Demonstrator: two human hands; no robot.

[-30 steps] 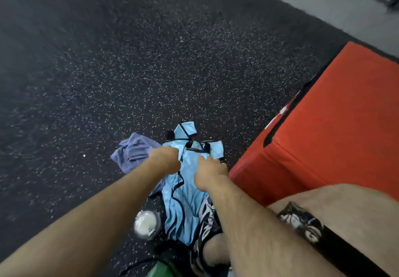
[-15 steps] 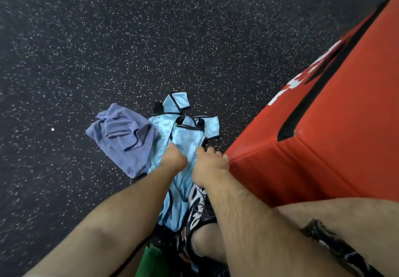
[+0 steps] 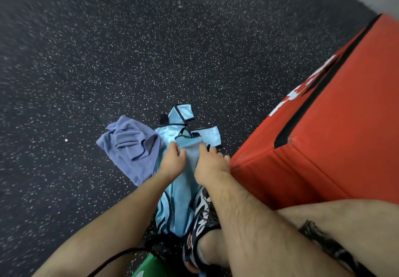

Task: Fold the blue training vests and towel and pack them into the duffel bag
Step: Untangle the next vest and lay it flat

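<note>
Vests [image 3: 181, 201] are lying on floor [image 3: 108, 60] touching towel [image 3: 131, 147]; left hand [image 3: 172, 160] is pinching them, right hand [image 3: 210, 165] resting on top, grip unclear. Fabric is looking light, limp, slippery; grabbing the shoulder seams is probably best.

Both arms are coming in bare from the bottom edge, the left forearm [image 3: 112, 222] looking smooth, the right forearm [image 3: 244, 216] showing dark hair along its length. The left hand [image 3: 172, 162] and right hand [image 3: 209, 166] are working bare too. Down below, a shoe [image 3: 203, 214] is flashing a black-and-white swirl print with dark laces, and the dark patterned hem of the shorts [image 3: 328, 244] is crossing the thigh.
</note>
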